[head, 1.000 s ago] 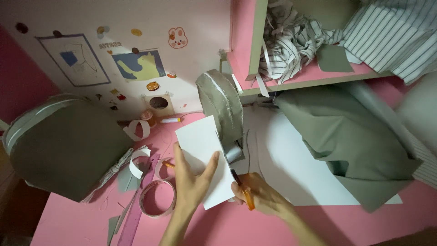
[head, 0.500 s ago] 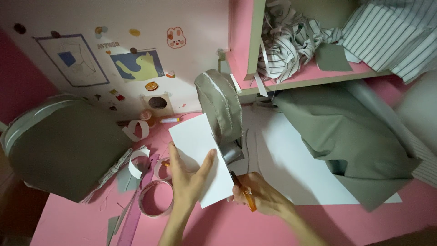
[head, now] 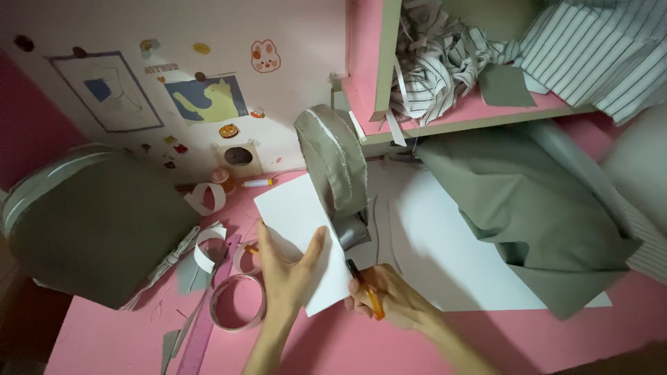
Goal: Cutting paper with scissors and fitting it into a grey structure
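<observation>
- Your left hand (head: pixel 285 271) grips a white sheet of paper (head: pixel 302 229) from below, thumb pressed on its face and fingers behind, near the front edge of the pink table (head: pixel 125 340)
- Your right hand (head: pixel 392 302) is closed around an orange-handled cutter (head: pixel 367 292), whose dark tip meets the paper's right edge
- The paper stands tilted, its upper right edge tucked behind a curved grey-green fabric piece (head: pixel 333 160) that rises near the middle of the table
- Just left of your left hand lie a roll of tape (head: pixel 236 302), a pink ruler (head: pixel 208 312) and some loose paper loops (head: pixel 205 246)
- A large grey-green rounded shape (head: pixel 90 222) fills the table's left side
- To the right of your hands a big white sheet (head: pixel 445 250) lies flat, with grey-green cloth (head: pixel 528 208) draped over its far and right part
- At the back edge a shelf (head: pixel 486 111) holds striped fabric (head: pixel 590 48), and the wall (head: pixel 299 28) behind carries stickers and small drawings
</observation>
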